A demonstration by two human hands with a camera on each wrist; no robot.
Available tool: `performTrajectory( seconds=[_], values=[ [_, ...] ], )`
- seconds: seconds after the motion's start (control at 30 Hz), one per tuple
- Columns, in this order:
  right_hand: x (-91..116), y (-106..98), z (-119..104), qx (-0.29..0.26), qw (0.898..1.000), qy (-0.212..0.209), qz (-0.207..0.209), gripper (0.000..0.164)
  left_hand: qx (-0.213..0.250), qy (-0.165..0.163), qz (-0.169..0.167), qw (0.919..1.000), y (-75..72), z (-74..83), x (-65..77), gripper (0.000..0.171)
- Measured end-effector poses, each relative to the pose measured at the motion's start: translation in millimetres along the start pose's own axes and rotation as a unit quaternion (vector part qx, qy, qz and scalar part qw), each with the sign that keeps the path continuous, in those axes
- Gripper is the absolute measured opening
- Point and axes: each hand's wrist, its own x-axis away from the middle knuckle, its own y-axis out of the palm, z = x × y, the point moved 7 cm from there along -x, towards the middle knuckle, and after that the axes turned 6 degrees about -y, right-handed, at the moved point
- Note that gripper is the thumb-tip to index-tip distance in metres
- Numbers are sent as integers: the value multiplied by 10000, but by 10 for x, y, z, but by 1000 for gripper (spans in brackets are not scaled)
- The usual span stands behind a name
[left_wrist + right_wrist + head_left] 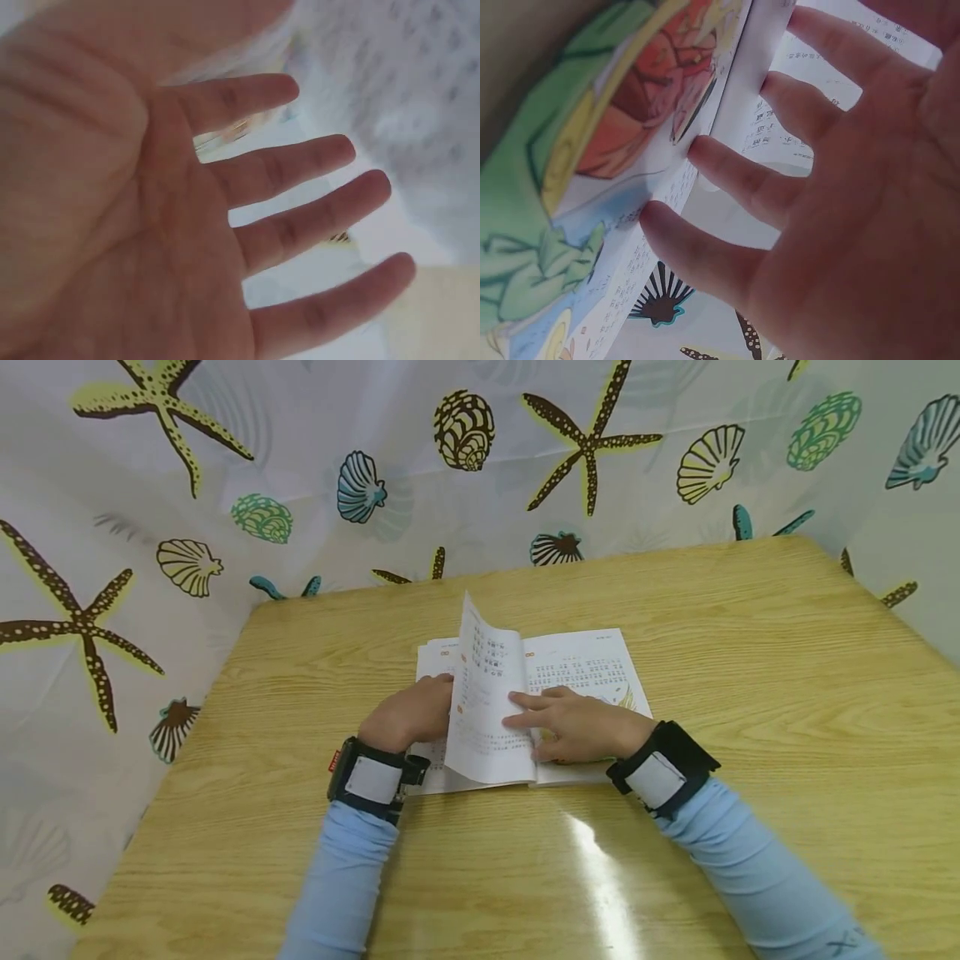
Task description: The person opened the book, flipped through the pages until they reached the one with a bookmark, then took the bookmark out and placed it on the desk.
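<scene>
An open book (581, 647) with printed text lies on the wooden table, and one of its pages (487, 706) stands raised and bowed over the left half. My left hand (411, 710) is at the book's left side, its fingertips hidden behind that page in the head view. In the left wrist view the fingers of the left hand (300, 169) are spread and nearly straight, with nothing gripped. My right hand (585, 725) rests across the right page, its spread fingertips touching the raised page near the spine. A coloured illustration (652, 97) shows close to the right fingers.
The light wooden table (750, 693) extends around the book on all sides. Behind it and along the left hangs a white cloth (465, 518) printed with shells and starfish. Each wrist wears a dark strap (367, 777), above light blue sleeves.
</scene>
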Motion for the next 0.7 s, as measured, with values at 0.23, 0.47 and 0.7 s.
performTrajectory(
  seconds=[0.23,0.47,0.7],
  values=[
    [-13,5,-2,123,9999,52,-51,51,-85,-200,803,9965,-341,-28,203,49],
    [-14,5,-8,153,9999,51,-58,51,-490,-172,797,9955,-281,66,173,63],
    [-21,12,-11,141,9999,21,-64,50,-539,-530,-581,9954,156,55,-61,86]
  ],
)
